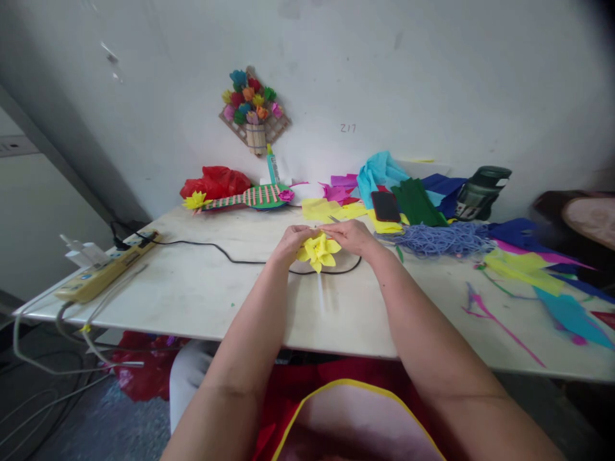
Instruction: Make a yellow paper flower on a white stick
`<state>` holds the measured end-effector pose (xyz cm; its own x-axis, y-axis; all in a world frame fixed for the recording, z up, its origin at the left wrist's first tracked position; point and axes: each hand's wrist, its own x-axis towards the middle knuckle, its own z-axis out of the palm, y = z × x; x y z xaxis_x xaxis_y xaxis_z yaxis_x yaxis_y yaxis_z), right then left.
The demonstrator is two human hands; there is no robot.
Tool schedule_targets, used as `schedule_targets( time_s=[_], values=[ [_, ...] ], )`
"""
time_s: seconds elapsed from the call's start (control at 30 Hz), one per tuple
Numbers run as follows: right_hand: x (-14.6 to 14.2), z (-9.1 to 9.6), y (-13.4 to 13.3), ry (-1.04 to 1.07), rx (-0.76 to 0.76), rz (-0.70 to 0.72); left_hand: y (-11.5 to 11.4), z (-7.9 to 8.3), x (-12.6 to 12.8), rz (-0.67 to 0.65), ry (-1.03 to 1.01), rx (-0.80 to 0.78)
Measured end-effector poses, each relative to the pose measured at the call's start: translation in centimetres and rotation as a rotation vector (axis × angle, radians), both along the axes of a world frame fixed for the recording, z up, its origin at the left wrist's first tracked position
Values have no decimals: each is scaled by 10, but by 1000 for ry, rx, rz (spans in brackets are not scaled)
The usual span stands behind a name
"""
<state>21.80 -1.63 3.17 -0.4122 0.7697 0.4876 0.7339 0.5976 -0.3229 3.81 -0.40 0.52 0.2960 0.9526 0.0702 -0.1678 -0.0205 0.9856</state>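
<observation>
Both hands meet over the middle of the table around a yellow paper flower with pointed petals. My left hand pinches its left side, and my right hand closes on its right side. The fingertips are partly hidden behind the petals. Below the flower a thin pale stick points toward me; whether it is joined to the flower I cannot tell. A small grey pointed tip shows just beyond my right fingers. A black cable runs across the table under the hands.
At the back lies a green paper-covered instrument shape beside a glue tube and red plastic bag. Coloured crepe paper, a phone, blue-grey yarn and a dark bottle are to the right. A power strip occupies the left.
</observation>
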Motion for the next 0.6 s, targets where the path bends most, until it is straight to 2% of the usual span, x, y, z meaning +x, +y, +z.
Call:
schedule_targets(
  time_s=[0.3,0.6],
  values=[
    [1,-4,5,135,-104,7,-2,1,1,-33,45,51],
    [0,1,2,88,-3,46,-2,3,-1,-48,130,101]
  ],
)
